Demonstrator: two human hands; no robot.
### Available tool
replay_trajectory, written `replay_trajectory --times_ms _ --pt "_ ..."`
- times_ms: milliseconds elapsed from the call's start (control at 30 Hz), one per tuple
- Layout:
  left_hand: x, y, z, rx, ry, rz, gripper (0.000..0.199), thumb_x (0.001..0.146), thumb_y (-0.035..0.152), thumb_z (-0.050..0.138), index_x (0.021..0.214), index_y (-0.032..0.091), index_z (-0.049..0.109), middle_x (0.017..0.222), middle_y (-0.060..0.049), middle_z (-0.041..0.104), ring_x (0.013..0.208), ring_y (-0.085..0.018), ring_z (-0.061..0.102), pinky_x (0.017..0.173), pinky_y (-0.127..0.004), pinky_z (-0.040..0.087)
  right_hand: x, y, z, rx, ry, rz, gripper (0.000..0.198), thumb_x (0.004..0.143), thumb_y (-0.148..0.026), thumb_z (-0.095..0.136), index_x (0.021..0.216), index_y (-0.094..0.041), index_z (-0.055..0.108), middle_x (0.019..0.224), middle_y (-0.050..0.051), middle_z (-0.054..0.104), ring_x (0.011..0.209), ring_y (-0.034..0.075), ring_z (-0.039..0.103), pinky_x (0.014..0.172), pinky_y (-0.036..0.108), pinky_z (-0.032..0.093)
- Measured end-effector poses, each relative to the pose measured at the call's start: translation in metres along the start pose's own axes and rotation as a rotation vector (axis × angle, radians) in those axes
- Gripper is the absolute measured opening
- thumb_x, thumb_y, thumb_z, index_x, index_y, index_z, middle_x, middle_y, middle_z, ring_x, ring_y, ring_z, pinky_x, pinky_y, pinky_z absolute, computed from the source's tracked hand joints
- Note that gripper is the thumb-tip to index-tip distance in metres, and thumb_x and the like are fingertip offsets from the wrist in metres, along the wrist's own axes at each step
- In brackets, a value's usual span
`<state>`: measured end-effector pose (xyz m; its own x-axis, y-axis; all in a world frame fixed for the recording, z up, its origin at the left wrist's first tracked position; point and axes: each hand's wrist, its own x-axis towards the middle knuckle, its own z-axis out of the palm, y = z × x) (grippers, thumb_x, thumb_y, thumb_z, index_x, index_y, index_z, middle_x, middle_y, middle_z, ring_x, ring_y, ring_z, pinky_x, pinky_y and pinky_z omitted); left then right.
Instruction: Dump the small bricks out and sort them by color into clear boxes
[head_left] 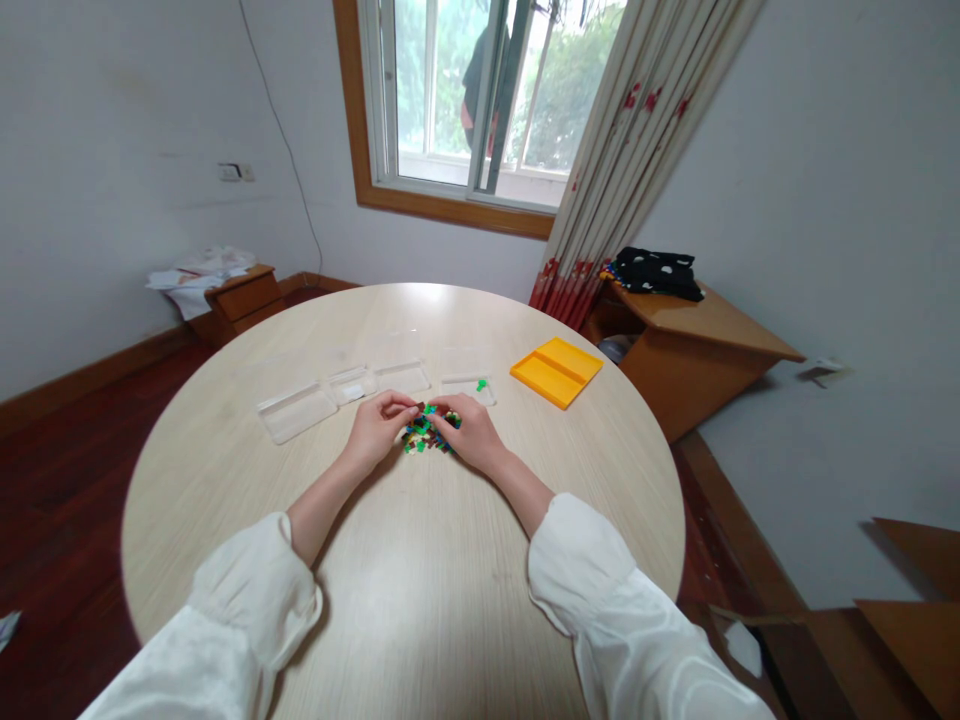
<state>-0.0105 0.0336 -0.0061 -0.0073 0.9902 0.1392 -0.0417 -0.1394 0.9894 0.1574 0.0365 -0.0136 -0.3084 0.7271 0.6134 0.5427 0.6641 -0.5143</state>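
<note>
A small pile of colourful flat pieces [421, 440], mostly green, brown, blue and yellow, lies on the round table [420, 590]. My left hand [379, 428] is at the pile's left side, thumb and fingers pinched together near a tiny brown bit. Over the right side of the pile, my right hand [471, 432] has its thumb and fingertips closed close to the left ones. Green shows between the two hands, but what either holds is too small to make out. Just behind, a clear tray [457, 379] contains a green piece [481, 384].
More clear plastic trays stand left of the hands: a large one [296, 412], a smaller one [351, 387] and another [403, 378]. To the right lies a yellow two-compartment tray [556, 370]. Beyond the table's right edge is a wooden cabinet [720, 325] with black cloth [656, 272].
</note>
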Motion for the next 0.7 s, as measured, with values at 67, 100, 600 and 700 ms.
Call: replay_trajectory --times_ms 67,100,600,700 --pt "0.0004 -0.0001 0.0001 0.001 0.007 0.011 0.033 0.052 0.040 0.079 0.066 0.015 0.062 0.063 -0.002 0.067 0.063 -0.016 0.062 0.066 -0.028 0.049 0.0000 -0.0002 0.0001 0.000 0.001 0.000 0.013 0.083 -0.021 0.063 0.094 -0.018 0.067 0.085 0.005 0.071 0.080 0.018 0.063 0.077 0.031 0.047" --pt "0.0006 -0.0002 0.0001 0.001 0.011 0.015 0.032 0.051 0.039 0.079 0.065 0.015 0.062 0.063 -0.002 0.067 0.062 -0.015 0.062 0.065 -0.027 0.048 0.0000 -0.0004 0.0002 0.000 0.000 0.000 0.013 0.083 -0.022 0.063 0.094 -0.018 0.067 0.085 0.005 0.071 0.080 0.018 0.062 0.077 0.031 0.047" --pt "-0.0033 0.0019 0.0056 -0.013 0.000 -0.001 0.039 0.047 0.041 0.082 0.065 0.016 0.058 0.060 0.000 0.064 0.058 -0.013 0.060 0.060 -0.025 0.047 0.0005 -0.0042 0.0019 -0.071 0.008 0.016 0.012 0.082 -0.021 0.064 0.093 -0.018 0.067 0.083 0.005 0.070 0.079 0.018 0.062 0.076 0.030 0.045" --pt "-0.0038 0.0021 0.0056 -0.019 -0.009 -0.001 0.041 0.048 0.042 0.081 0.069 0.016 0.058 0.061 0.000 0.065 0.060 -0.014 0.062 0.062 -0.027 0.049 0.0002 -0.0053 0.0021 -0.078 0.003 0.029 0.013 0.082 -0.021 0.063 0.093 -0.017 0.067 0.082 0.005 0.070 0.079 0.018 0.062 0.076 0.030 0.046"
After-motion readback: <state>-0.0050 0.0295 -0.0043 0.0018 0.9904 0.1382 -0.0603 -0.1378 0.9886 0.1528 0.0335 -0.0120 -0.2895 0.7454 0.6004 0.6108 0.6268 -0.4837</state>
